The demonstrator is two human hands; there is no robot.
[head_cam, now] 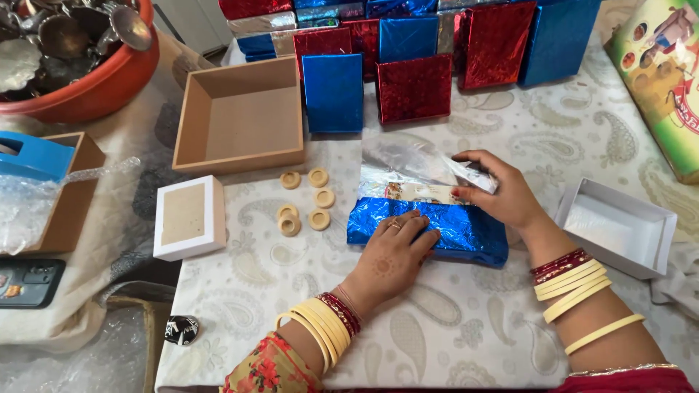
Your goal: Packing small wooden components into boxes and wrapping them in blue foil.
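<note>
Left hand (393, 251) lies flat, palm down; right hand (502, 193) curls, fingers pinched in a grip.

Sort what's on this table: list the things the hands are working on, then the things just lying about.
In hand:
left hand pressing the blue foil-wrapped box
right hand pinching the foil flap

Lying about:
open brown box
white lid
small tan rings
open white box
wrapped red and blue boxes
red bowl

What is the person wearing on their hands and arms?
Left hand: a finger ring, a henna pattern on its back, cream and dark red bangles at the wrist, a yellow floral sleeve. Right hand: similar red and cream bangles, one sitting higher up the forearm, and a red sleeve.
</note>
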